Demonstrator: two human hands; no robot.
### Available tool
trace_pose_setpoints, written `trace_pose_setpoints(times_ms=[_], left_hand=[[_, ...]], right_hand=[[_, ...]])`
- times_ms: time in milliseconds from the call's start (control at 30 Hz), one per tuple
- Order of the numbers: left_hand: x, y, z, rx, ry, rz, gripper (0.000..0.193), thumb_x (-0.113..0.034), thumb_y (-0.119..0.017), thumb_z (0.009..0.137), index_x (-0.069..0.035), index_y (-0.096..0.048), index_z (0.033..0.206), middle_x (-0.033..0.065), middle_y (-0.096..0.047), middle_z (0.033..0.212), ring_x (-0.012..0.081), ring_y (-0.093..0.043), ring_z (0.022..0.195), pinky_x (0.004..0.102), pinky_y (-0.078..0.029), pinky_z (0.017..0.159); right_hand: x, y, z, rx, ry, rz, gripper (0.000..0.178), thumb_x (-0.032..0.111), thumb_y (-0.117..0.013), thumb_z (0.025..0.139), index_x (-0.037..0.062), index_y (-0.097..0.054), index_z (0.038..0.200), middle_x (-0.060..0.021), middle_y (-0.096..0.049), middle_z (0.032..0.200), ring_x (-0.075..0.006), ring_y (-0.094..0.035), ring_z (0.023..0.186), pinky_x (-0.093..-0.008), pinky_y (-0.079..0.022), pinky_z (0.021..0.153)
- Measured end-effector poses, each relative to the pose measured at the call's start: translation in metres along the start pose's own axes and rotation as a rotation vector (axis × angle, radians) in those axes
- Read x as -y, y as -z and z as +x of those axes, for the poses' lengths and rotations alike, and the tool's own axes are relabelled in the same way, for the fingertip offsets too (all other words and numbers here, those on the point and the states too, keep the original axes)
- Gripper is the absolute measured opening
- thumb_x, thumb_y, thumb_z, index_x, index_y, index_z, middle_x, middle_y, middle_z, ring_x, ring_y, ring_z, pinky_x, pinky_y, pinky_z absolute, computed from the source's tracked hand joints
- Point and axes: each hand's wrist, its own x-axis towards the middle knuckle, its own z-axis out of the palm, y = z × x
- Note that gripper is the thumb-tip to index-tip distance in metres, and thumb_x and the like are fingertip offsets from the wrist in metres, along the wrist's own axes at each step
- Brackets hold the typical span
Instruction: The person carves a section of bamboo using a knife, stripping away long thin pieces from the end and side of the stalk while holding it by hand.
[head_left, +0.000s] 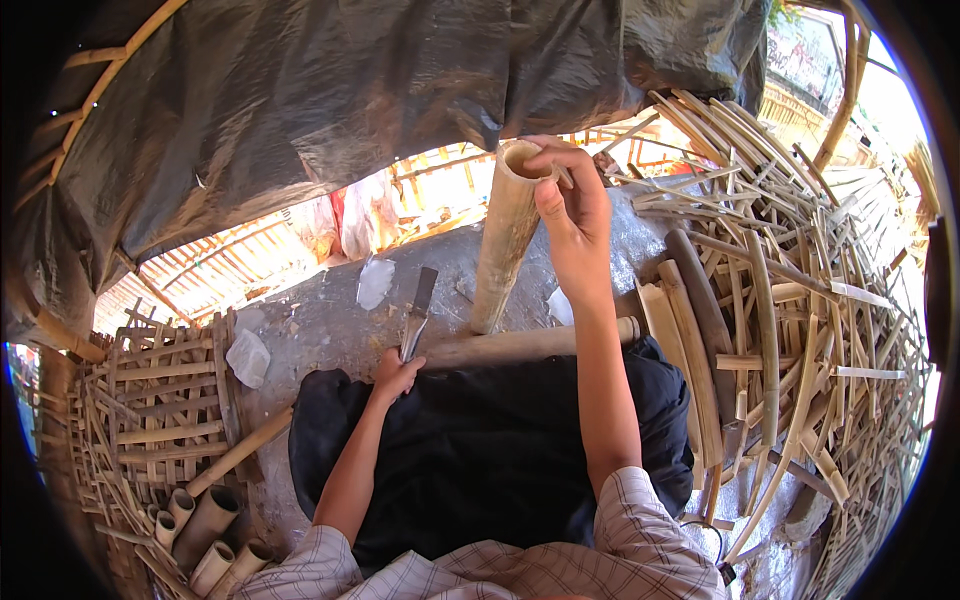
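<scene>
A thick bamboo tube (500, 250) stands upright, leaning slightly, its lower end by a bamboo pole (500, 347) that lies crosswise along the front of my lap. At the tube's open top, my right hand (578, 205) grips the rim, with the thumb outside and fingers curled over the edge. My left hand (398, 375) is closed around a knife (415, 325), which points up and away from me, to the left of the tube. The part of the knife inside my fist is hidden. Dark cloth (470, 440) covers my lap.
Split bamboo strips (800, 340) are heaped on the right. At the left are a bamboo lattice (170, 400) and several cut bamboo tubes (205, 525). Pale plastic scraps (248, 358) lie on the grey ground (330, 300). A black tarp (350, 90) hangs ahead.
</scene>
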Motion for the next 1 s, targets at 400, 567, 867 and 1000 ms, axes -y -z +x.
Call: trace_pose_setpoints(times_ms=[400, 567, 867, 1000], left_hand=[[-0.001, -0.003, -0.001, -0.008, -0.005, 0.043, 0.029, -0.016, -0.074, 0.092, -0.007, -0.049, 0.079, 0.0015, -0.049, 0.055, 0.0125, -0.048, 0.04, 0.0311, -0.038, 0.038], [-0.004, -0.004, -0.003, -0.023, -0.017, 0.094, 0.028, -0.017, -0.074, 0.092, -0.007, -0.051, 0.08, 0.0019, -0.05, 0.056, 0.0133, -0.05, 0.04, 0.031, -0.039, 0.038], [-0.008, -0.004, -0.004, -0.053, -0.009, 0.223, 0.029, -0.018, -0.075, 0.091, -0.003, -0.054, 0.076, 0.0057, -0.057, 0.058, 0.0154, -0.056, 0.042, 0.0339, -0.041, 0.039], [-0.005, -0.003, -0.001, -0.03, -0.006, 0.209, 0.029, -0.018, -0.075, 0.091, -0.003, -0.054, 0.078, 0.0054, -0.056, 0.058, 0.0156, -0.056, 0.042, 0.0339, -0.042, 0.039]], right_hand=[[0.04, -0.018, -0.001, -0.088, 0.325, -0.856, 0.032, 0.009, -0.089, 0.074, 0.0041, -0.067, 0.097, -0.0111, -0.062, 0.108, -0.0283, -0.059, 0.091, -0.0407, -0.047, 0.078], [0.039, -0.02, 0.0, -0.037, 0.249, -0.781, 0.026, 0.007, -0.086, 0.079, 0.0023, -0.065, 0.093, -0.0064, -0.063, 0.089, -0.023, -0.053, 0.076, -0.0328, -0.044, 0.063], [0.037, -0.011, 0.003, -0.035, 0.365, -0.852, 0.027, 0.002, -0.083, 0.077, 0.0008, -0.068, 0.1, -0.0117, -0.064, 0.096, -0.0334, -0.058, 0.087, -0.0417, -0.048, 0.076], [0.039, -0.009, 0.003, -0.119, 0.265, -0.84, 0.027, 0.007, -0.087, 0.078, 0.0004, -0.07, 0.098, -0.0057, -0.062, 0.09, -0.0174, -0.047, 0.065, -0.0309, -0.04, 0.058]])
